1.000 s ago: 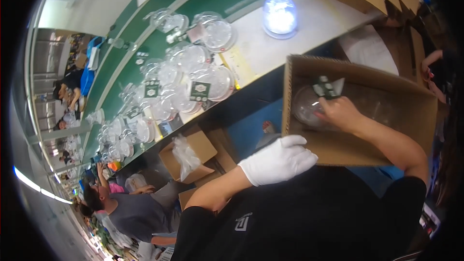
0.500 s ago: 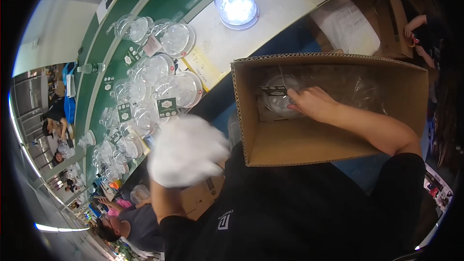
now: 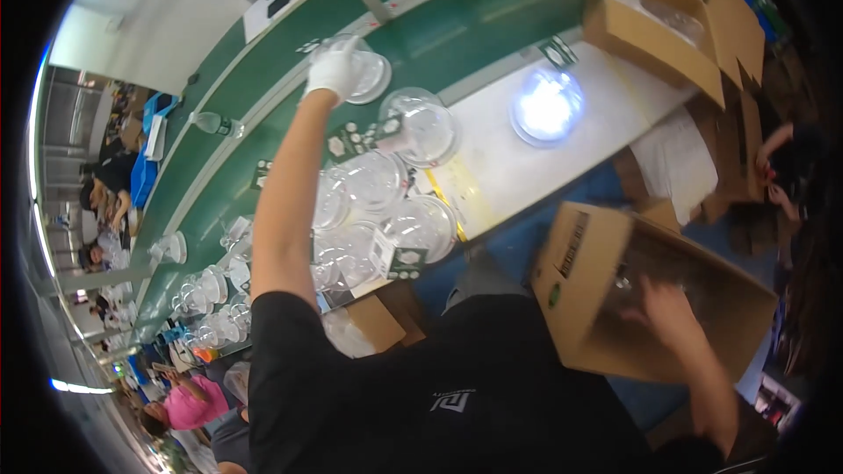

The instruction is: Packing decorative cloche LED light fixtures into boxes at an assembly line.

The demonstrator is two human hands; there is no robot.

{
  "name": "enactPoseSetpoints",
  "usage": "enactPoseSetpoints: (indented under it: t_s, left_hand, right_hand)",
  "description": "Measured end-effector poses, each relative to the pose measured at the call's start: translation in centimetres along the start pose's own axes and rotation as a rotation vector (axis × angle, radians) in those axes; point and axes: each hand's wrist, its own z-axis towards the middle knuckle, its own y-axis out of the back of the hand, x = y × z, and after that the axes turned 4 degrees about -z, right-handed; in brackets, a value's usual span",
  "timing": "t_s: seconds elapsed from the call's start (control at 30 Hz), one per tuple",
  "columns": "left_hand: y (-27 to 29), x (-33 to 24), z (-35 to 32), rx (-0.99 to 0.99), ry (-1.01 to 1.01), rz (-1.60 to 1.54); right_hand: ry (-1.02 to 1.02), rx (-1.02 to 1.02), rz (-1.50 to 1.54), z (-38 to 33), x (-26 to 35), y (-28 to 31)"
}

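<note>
My left hand (image 3: 334, 68) touches a clear dome (image 3: 372, 79) on the tabletop (image 3: 448, 31), my right hand (image 3: 663, 309) is inside the box (image 3: 575, 285); I can't tell either grip. The dome looks light, slick, brittle: best held by its base.

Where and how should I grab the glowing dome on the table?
Probably take the glowing dome by its round base, from the near side of the table: the rim shows around the bright glow, and the green tag lies beyond.

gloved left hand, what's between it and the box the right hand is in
In the head view, between the left hand and box: a clear dome, white tabletop, then blue floor.
</note>
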Motion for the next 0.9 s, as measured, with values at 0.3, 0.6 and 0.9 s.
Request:
enactPoseSetpoints:
  t_s: [0.3,0.6,0.9]
  left_hand:
    - [-0.7,3.1,6.7,0.039,0.183,0.204]
    - [-3.7,3.3,11.9,0.239,0.111,-0.15]
    - [2.8,-0.4,10.4,-0.042,-0.043,-0.416]
  right_hand:
    - [-0.216,-0.193,0.176,-8.8,9.2,-0.5]
    - [-0.143,-0.304,0.025,-9.5,5.8,0.6]
    - [-0.219,-0.209,-0.063,-12.0,3.5,-2.8]
